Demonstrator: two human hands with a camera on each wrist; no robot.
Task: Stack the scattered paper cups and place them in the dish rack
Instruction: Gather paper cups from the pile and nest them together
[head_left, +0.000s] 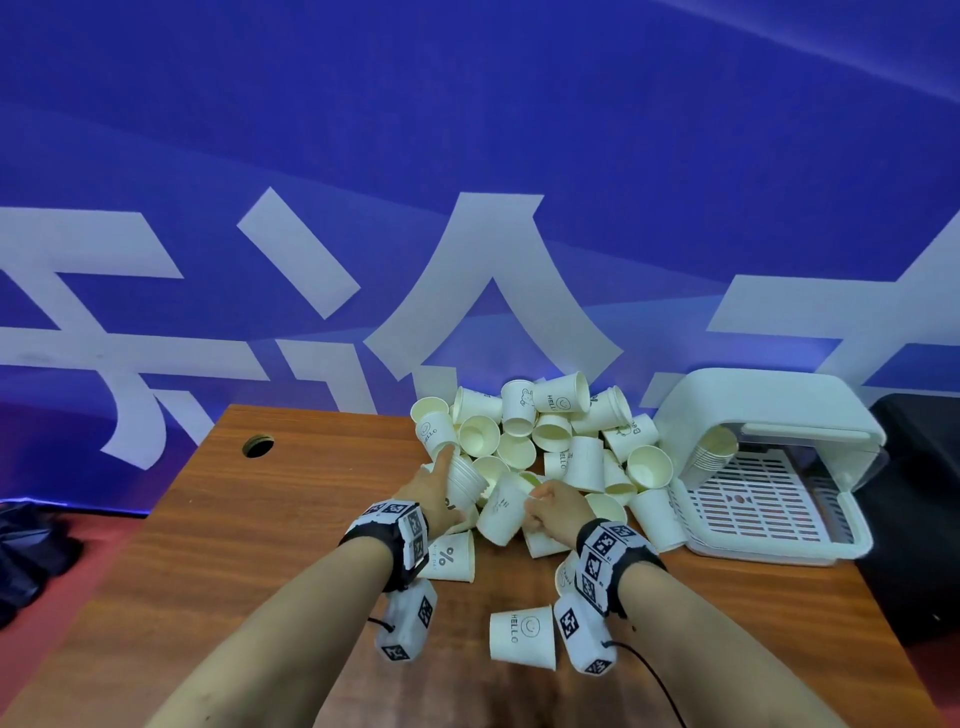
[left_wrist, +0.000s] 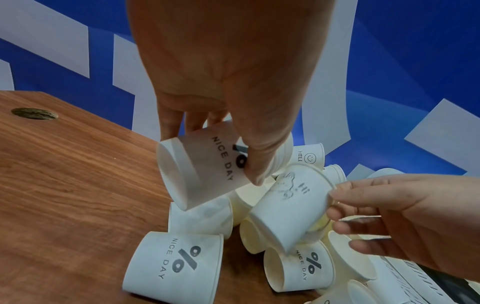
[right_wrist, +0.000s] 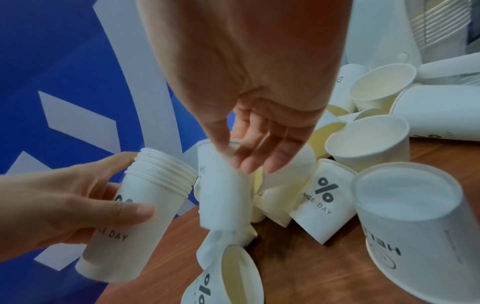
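1. Across a wooden table (head_left: 218, 545) set against a blue banner (head_left: 467, 130), a white dish rack (head_left: 769, 483) is seen at the right edge, with one finished stack of cups (head_left: 714, 452) already leaning inside it under its raised lid.
2. Between the rack and the table's middle, a large heap of loose paper cups (head_left: 540, 441) is piled, some upright, some tipped, some upturned.
3. A nested stack (right_wrist: 145, 205), several rims deep and printed "NICE DAY", is gripped by the left hand (head_left: 431, 488), fingers and thumb curled round its side, above the heap's near edge.
4. A single cup (left_wrist: 291, 209) printed "Hi" is pinched at its rim by the right hand (head_left: 556, 506), just beside the stack.
5. The stacking step is judged to be in hand: next, the single cup's base needs to be lined up with the stack's open mouth and slid in squarely, without the thin walls being crushed.
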